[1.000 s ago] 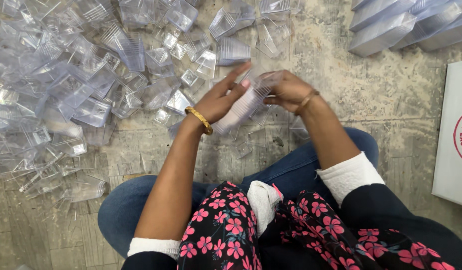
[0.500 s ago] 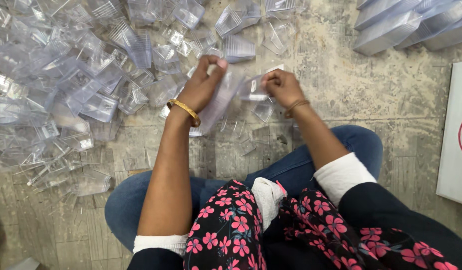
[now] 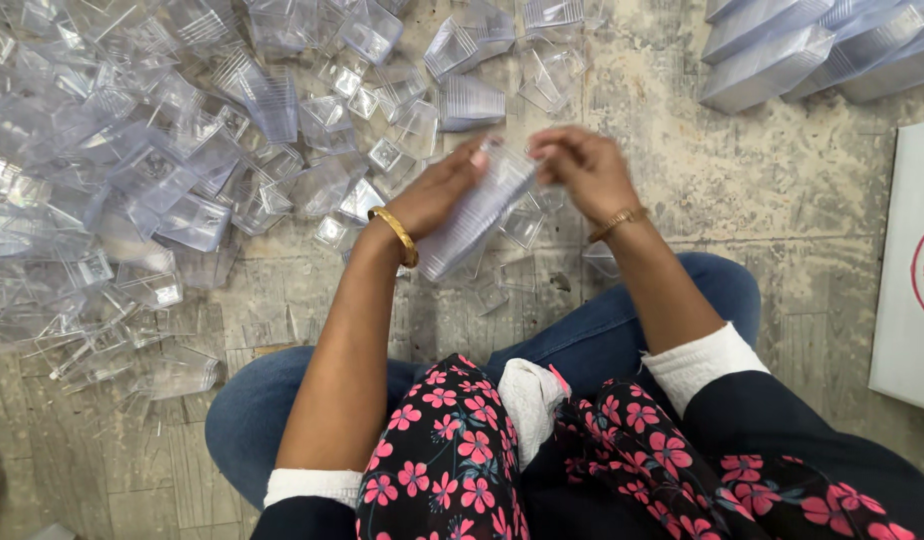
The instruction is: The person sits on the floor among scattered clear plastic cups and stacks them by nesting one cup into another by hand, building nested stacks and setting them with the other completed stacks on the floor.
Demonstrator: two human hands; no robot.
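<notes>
My left hand (image 3: 437,190) grips a long nested stack of clear plastic cups (image 3: 474,215), held slanting from lower left to upper right above the floor. My right hand (image 3: 580,170) pinches the stack's upper end with its fingertips. Both wrists wear a gold bangle. A big heap of loose clear plastic cups (image 3: 162,170) covers the floor to the left and ahead of my hands. A few single cups (image 3: 522,225) lie right under the stack.
Several finished long stacks of clear cups (image 3: 812,50) lie at the top right. A white cardboard box (image 3: 912,270) stands at the right edge. My knees in blue jeans (image 3: 722,290) sit just below my hands on a worn concrete floor (image 3: 762,180).
Both hands have come together on the stack; the right hand, which was holding a single cup apart from it, now presses on the stack's upper end.
</notes>
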